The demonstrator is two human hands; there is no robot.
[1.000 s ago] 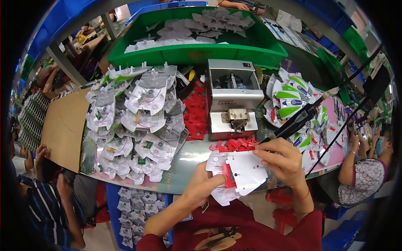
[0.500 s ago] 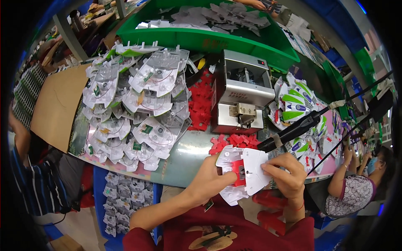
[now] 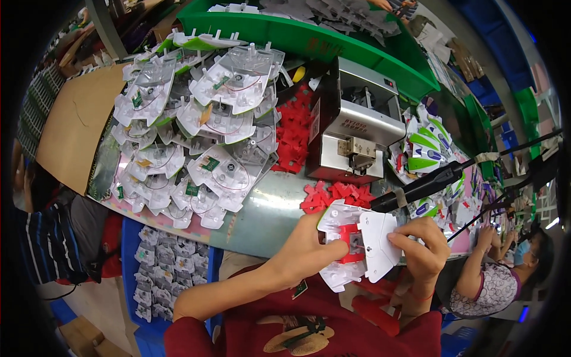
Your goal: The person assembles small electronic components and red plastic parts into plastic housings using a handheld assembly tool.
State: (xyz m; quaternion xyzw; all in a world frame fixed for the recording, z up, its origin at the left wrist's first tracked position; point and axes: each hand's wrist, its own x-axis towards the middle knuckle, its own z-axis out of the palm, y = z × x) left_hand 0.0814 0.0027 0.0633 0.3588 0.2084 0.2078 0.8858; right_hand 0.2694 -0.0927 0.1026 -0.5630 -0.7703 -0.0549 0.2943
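My left hand (image 3: 306,251) grips a white plastic shell (image 3: 333,271) with a green edge, its thumb pressing on a red plastic bracket (image 3: 353,257) set across the shell's middle. At the shell's right side is a flat white cover panel (image 3: 380,245) with a small hole. Its right edge is pinched between the thumb and fingers of my right hand (image 3: 425,245). Panel and shell overlap or touch along one side; whether they are joined, I cannot tell. Loose red brackets (image 3: 333,197) lie on the table just beyond the shell.
Stacked white shells (image 3: 223,172) with small circuit boards stand at left. A metal machine (image 3: 363,125) stands ahead, with a green bin (image 3: 285,35) behind. At right, a black rod (image 3: 422,185) crosses before green-and-white shells (image 3: 425,152). A blue crate (image 3: 129,268) is below left; a co-worker (image 3: 488,285) sits right.
The whole view has shifted and tilted a little. The cover panel now sits slightly farther right of the red bracket, showing more of the bracket. Both hands keep their holds.
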